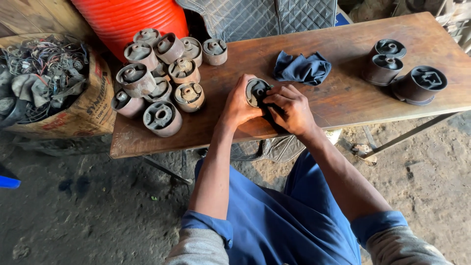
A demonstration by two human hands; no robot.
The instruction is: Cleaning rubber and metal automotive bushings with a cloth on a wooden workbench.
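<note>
My left hand (238, 104) grips a round metal-and-rubber bushing (256, 90) from its left side, holding it tilted above the wooden table (338, 98). My right hand (290, 109) presses a dark cloth (269, 111) against the bushing's face and right side. Both hands are close together over the middle of the table's near half. A crumpled blue rag (300, 67) lies just beyond my right hand.
Several rusty bushings (159, 73) are piled on the table's left end. Three dark, cleaner bushings (400, 68) sit at the right end. A cardboard box of tangled wires (46, 78) stands left of the table, and an orange ribbed drum (130, 19) behind it.
</note>
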